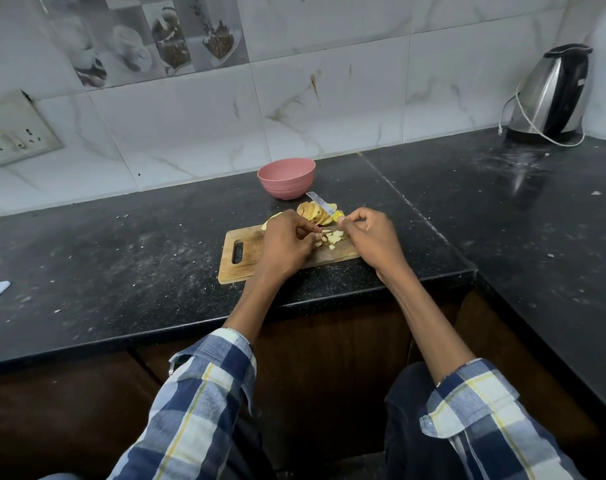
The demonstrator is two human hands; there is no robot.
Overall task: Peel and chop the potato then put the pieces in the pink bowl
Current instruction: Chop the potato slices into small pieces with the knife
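Pale yellow potato pieces (332,237) sit scattered on the wooden cutting board (246,258), right between the two hands. Left hand (287,244) is down on the board, fingers curled, fingertips pinching at a small piece beside the pile. Right hand (367,237) has its grip clamped round the yellow handle of the knife (324,207), the blade pointing away from that hand and lying across a heap of brown-edged potato peels (315,213) just beyond the fingers. Another pale potato chunk (272,220) peeks out past the left knuckles, at the far edge of the board. Pink bowl (286,181) stands on the black counter (121,258) just beyond the knife tip, well clear of both hands; what it holds cannot be told. Far off to the right-hand side, a steel kettle (551,95) stands in the corner against the tiled wall.
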